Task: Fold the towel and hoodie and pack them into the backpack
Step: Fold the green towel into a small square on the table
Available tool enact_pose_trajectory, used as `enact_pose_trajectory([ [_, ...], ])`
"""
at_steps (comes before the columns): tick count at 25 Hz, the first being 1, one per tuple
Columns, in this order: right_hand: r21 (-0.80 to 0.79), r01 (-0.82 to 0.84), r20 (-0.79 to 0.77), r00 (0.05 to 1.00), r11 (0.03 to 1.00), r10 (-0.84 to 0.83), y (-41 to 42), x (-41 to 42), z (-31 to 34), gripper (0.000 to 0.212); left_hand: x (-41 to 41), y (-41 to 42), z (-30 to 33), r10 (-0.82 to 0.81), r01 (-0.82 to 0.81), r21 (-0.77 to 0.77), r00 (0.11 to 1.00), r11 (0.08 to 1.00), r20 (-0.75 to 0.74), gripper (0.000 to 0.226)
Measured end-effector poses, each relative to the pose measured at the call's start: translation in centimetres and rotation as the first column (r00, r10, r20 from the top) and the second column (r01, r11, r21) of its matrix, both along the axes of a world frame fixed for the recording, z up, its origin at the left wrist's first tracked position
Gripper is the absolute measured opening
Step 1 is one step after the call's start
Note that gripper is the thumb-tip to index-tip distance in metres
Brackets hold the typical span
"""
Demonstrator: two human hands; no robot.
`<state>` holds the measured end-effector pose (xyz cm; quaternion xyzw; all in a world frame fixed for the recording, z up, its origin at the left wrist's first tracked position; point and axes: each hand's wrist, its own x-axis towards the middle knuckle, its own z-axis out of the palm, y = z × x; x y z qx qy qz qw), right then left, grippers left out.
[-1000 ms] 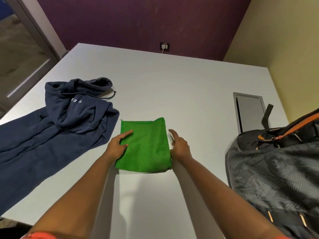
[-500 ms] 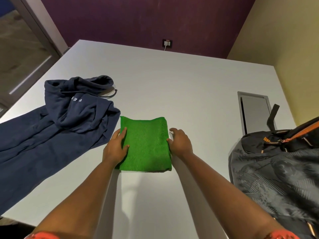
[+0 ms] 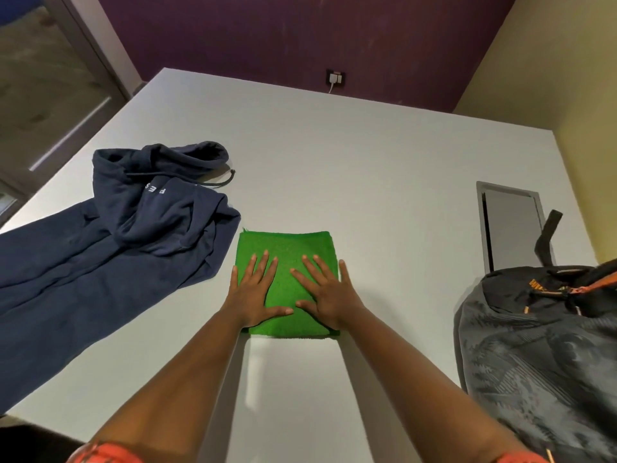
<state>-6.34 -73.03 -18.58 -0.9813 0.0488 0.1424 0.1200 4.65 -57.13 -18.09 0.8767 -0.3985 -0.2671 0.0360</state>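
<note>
I'm pressing the folded green terry towel (image 3: pixel 287 245) with left hand (image 3: pixel 252 292) and right hand (image 3: pixel 329 295) flat, gripping nothing; next, the crumpled navy hoodie (image 3: pixel 133 235) left of it needs folding.

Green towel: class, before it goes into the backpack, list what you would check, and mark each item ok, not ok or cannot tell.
1. Green towel folded into a compact rectangle: ok.
2. Left hand and right hand flat on it, fingers straight: ok.
3. Towel gripped for lifting: not ok.
4. Backpack within reach, on the right: ok.
5. Backpack zip open wide enough: cannot tell.
6. Hoodie folded: not ok.
</note>
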Motion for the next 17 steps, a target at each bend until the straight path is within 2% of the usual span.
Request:
enact_pose_trajectory([
  [2,-0.015,0.092,0.01,0.996,0.996,-0.092,-1.6,-0.8,-0.5,0.11,0.2,0.1,0.2,-0.017,0.017,0.01,1.0,1.0,-0.02,0.143],
  [4,-0.003,0.203,-0.002,0.979,0.979,-0.203,-3.1,-1.2,-0.3,0.108,0.2,0.1,0.4,-0.03,0.03,0.015,0.999,0.999,-0.025,0.146],
  [6,0.037,0.313,0.016,0.949,0.949,-0.314,-4.2,-0.9,0.7,0.096,0.4,-0.1,0.2,-0.046,0.047,0.026,0.999,0.999,-0.023,0.153],
  [8,0.16,0.384,0.083,0.913,0.909,-0.4,-4.8,0.0,1.9,0.074,0.6,-0.4,0.4,-0.095,0.097,0.048,0.995,0.994,-0.031,0.151],
  [10,0.275,0.373,0.103,0.905,0.886,-0.413,-5.3,0.8,2.8,0.066,0.6,-0.7,0.9,-0.174,0.176,0.084,0.984,0.981,-0.024,0.137],
  [13,0.309,0.352,0.008,0.928,0.884,-0.372,-5.9,1.4,3.3,0.072,0.7,-0.9,1.3,-0.233,0.234,0.092,0.972,0.968,-0.02,0.128],
  [14,0.315,0.376,0.004,0.918,0.871,-0.397,-6.3,1.6,3.3,0.066,0.8,-0.9,1.4,-0.245,0.245,0.093,0.969,0.965,-0.019,0.128],
  [17,0.417,0.407,0.075,0.876,0.813,-0.477,-7.1,1.8,3.3,0.028,1.1,-0.7,1.4,-0.261,0.261,0.103,0.965,0.96,-0.018,0.129],
])
